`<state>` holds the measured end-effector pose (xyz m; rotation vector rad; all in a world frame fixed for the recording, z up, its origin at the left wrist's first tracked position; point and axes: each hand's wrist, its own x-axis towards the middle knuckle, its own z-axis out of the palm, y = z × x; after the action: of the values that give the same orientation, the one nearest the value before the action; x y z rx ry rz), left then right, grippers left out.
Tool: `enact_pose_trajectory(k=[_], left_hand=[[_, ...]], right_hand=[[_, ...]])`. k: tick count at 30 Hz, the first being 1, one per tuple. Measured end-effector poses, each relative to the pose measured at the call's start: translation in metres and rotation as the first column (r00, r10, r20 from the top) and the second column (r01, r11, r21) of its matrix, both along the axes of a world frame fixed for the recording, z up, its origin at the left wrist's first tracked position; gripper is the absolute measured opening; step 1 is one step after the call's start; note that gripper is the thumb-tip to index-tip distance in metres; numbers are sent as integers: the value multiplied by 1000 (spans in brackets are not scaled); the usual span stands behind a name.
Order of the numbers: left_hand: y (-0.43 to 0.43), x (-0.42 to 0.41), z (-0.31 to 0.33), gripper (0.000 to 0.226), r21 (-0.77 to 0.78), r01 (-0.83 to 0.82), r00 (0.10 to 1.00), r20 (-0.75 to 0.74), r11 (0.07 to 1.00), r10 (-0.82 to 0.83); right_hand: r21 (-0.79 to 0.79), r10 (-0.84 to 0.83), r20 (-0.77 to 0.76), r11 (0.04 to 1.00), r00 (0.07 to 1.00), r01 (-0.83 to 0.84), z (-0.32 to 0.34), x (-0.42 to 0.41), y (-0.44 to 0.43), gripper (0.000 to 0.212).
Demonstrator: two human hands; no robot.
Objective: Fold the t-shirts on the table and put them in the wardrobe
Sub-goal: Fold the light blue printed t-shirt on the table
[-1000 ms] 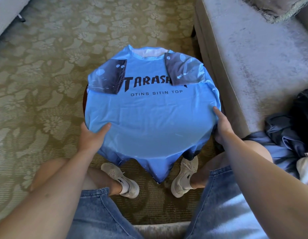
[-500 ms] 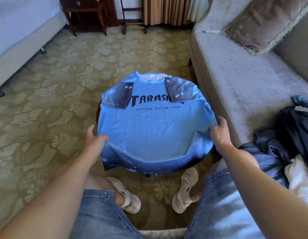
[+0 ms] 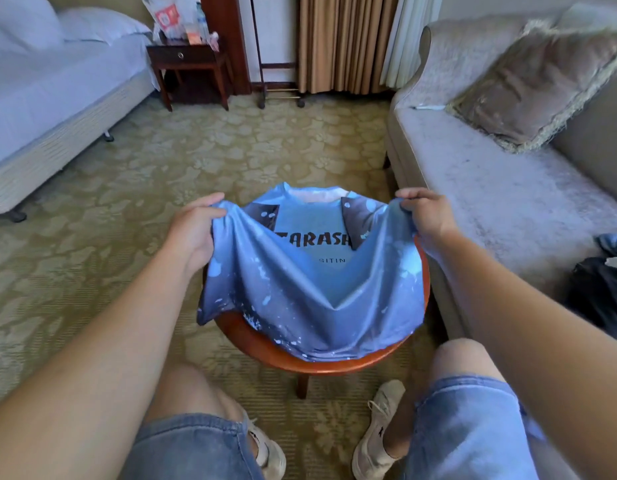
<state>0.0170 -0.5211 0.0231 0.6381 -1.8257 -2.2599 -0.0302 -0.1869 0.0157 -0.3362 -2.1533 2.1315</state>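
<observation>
Blue t-shirt (image 3: 310,299): on round wooden surface (image 3: 300,362), near hem raised.
Left grip (image 3: 193,233): pinching hem's left corner.
Right grip (image 3: 426,216): pinching hem's right corner.

Both bare forearms stretch forward over the knees, set wide apart. The left hand (image 3: 193,230) and the right hand (image 3: 428,216) sit level, knuckles up, fingers curled, each pinching an edge of the light-blue printed t-shirt (image 3: 300,299).
</observation>
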Motion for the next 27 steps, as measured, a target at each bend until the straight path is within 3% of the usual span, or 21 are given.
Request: enact_pose_trajectory(k=[2,4,5,8,10,11,14,16,21,25,27], left_hand=[[-6,-29,-13,64,-141,68,996,65,988,-59],[-10,-41,-41,94,-377,222,962,237,899,-138],[-12,-42,-60,101,-448,314,925,343,837,-164],[-20,-37,-120,112,-634,431,859,507,642,-76],[-17,-34,-140,100,-748,403,867,497,528,42],[-14,-33,-146,91,-793,346,884,455,502,109],[-7,-25,-151,86,-848,202,911,346,491,223],[-8,-18,-156,86,-871,195,912,330,450,244],[1,2,-165,68,-950,198,936,256,241,242],[6,3,-167,64,-958,186,943,236,217,235],[4,2,-168,64,-957,190,941,241,218,238]], right_hand=[[-57,126,68,991,990,-123,4,-19,-3,42],[38,191,191,979,963,-202,-17,-29,2,58],[125,180,241,969,954,-215,-34,-28,5,52],[505,74,369,821,927,-266,-96,-23,16,57],[676,-5,326,700,945,-229,-122,-20,19,41],[698,-53,270,699,961,-157,-126,-17,18,33],[674,-253,117,730,960,110,-130,-13,15,29],[593,-300,157,791,941,153,-130,-12,17,36],[516,-240,334,856,912,36,-128,-19,27,42],[461,-171,463,885,869,-72,-117,-29,33,51],[441,-126,526,886,841,-143,-110,-31,30,45]])
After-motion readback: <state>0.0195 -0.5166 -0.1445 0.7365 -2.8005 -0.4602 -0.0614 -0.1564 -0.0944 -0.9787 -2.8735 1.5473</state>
